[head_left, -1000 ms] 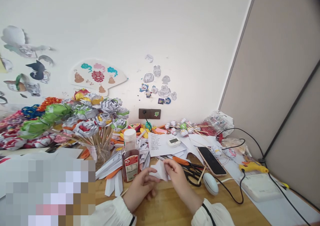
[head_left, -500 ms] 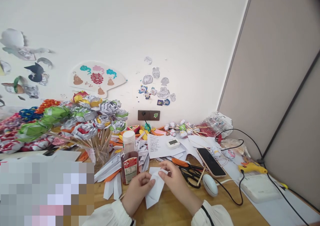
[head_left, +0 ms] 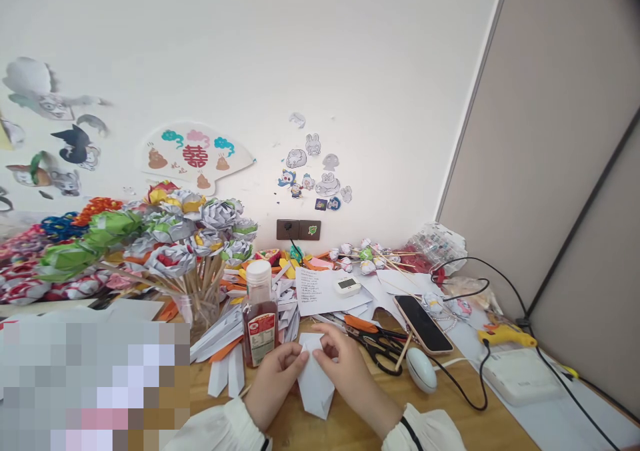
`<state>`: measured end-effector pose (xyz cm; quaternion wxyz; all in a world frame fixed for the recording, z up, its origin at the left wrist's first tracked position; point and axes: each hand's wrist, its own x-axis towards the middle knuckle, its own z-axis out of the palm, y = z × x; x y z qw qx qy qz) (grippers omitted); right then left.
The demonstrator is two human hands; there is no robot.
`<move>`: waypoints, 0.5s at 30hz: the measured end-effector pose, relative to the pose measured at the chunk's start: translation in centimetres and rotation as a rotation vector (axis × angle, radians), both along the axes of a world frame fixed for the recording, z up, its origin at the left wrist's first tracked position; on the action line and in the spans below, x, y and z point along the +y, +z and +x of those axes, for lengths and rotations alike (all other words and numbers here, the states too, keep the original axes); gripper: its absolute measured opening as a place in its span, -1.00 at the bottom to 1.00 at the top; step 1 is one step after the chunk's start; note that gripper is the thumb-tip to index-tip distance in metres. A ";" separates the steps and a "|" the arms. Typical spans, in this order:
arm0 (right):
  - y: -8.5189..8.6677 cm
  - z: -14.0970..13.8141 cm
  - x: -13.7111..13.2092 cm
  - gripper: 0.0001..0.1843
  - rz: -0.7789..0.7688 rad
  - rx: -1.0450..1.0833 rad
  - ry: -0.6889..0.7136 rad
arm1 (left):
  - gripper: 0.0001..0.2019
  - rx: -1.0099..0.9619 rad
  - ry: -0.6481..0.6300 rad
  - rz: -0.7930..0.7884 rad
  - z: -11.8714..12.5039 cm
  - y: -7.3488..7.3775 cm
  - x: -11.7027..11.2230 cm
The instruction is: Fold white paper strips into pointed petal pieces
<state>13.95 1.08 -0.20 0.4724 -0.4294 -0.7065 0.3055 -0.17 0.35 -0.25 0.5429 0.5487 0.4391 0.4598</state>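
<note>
A folded piece of white paper (head_left: 316, 383) lies on the wooden desk (head_left: 450, 411) between my hands. My left hand (head_left: 273, 383) pinches its upper left edge with closed fingers. My right hand (head_left: 347, 371) presses and pinches the top right part, fingers curled over it. Both wrists wear white sleeves. Just left of my left hand stands a brown bottle (head_left: 260, 318) with a red label and white cap.
Black scissors with orange handles (head_left: 375, 344), a phone (head_left: 423, 323), a white mouse (head_left: 421, 370) with its cable, a yellow glue gun (head_left: 505, 334) and a white box (head_left: 520, 374) lie to the right. Paper flowers on sticks (head_left: 195, 238) stand in a jar at the left. Paper strips (head_left: 227, 371) litter the desk.
The paper was held up between both hands a second ago; it has since been unfolded longer and brought down onto the desk, with both hands shifting slightly toward me.
</note>
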 end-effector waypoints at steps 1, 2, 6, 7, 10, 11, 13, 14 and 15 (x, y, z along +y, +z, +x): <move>-0.1 0.0 0.1 -0.66 -0.016 0.018 0.003 | -0.71 0.012 0.008 0.017 -0.1 0.0 0.1; -0.2 0.0 0.1 -0.68 -0.036 0.043 0.008 | -0.72 0.022 0.013 0.028 -0.1 -0.1 0.1; -0.6 0.1 0.5 -0.69 -0.107 0.160 0.035 | -0.71 0.031 0.018 0.029 -0.3 -0.3 0.4; -0.6 0.1 0.5 -0.70 -0.113 0.174 0.037 | -0.71 0.018 0.014 0.019 -0.3 -0.4 0.4; -0.9 0.1 0.5 -0.76 -0.105 0.147 0.056 | -0.71 -0.035 0.001 -0.026 -0.4 -0.5 0.5; -0.9 0.2 0.5 -0.77 -0.091 0.126 0.059 | -0.70 -0.054 -0.009 -0.044 -0.4 -0.5 0.5; -0.7 0.2 0.4 -0.74 -0.048 0.074 0.066 | -0.71 -0.083 -0.027 -0.076 -0.4 -0.5 0.5; -0.5 0.3 0.3 -0.73 -0.021 0.047 0.073 | -0.71 -0.092 -0.036 -0.086 -0.4 -0.4 0.5; -0.3 0.4 0.1 -0.73 0.006 0.022 0.083 | -0.71 -0.098 -0.043 -0.090 -0.4 -0.3 0.4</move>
